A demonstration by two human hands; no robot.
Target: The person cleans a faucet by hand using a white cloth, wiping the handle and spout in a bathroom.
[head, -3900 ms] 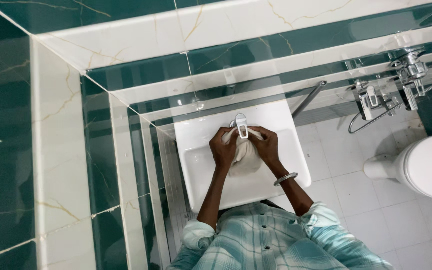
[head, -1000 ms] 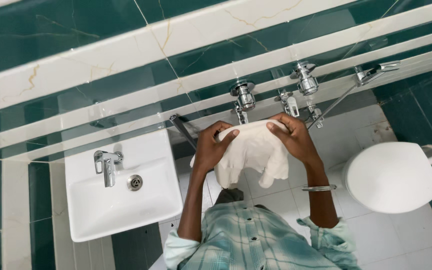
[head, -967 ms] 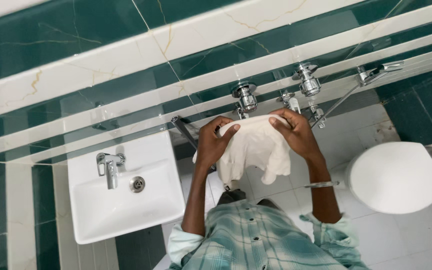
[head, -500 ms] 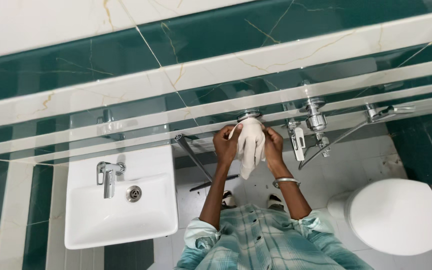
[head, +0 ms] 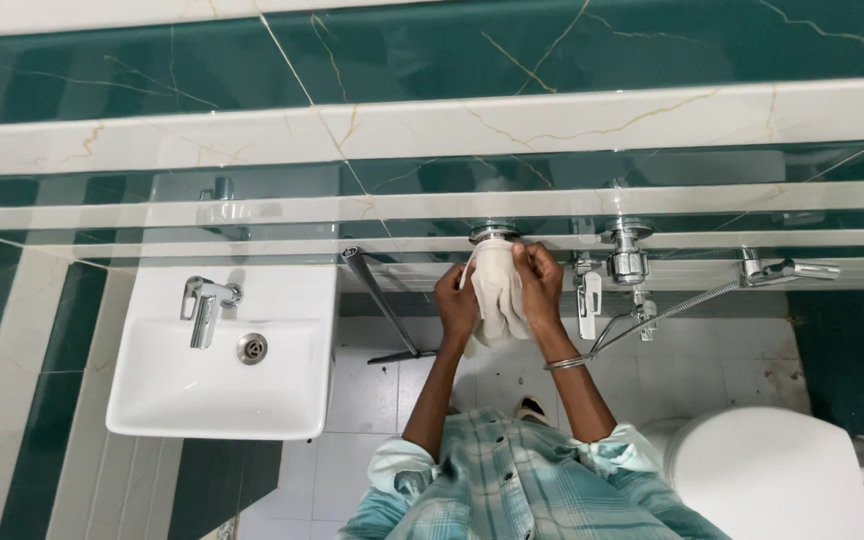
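Note:
Both my hands hold a white cloth (head: 497, 295) bunched around a round chrome wall valve (head: 493, 232) on the tiled wall. My left hand (head: 455, 308) grips the cloth's left and lower side. Higher up on the right side, my right hand (head: 538, 282), with a metal bangle at the wrist, pinches the cloth close to the valve. The cloth hangs down between the two hands and hides most of the valve's body.
A white washbasin (head: 167, 395) with a chrome tap (head: 204, 305) is on the left. To the right are more chrome valves (head: 628, 262), a spray hose (head: 672, 305) and a white toilet (head: 767, 475). A chrome pipe (head: 380, 300) runs down beside my left arm.
The hands moved from the basin to the wall valves, spread the cloth wide there, then gathered it narrow around one valve. The view has shifted so the basin sits further left.

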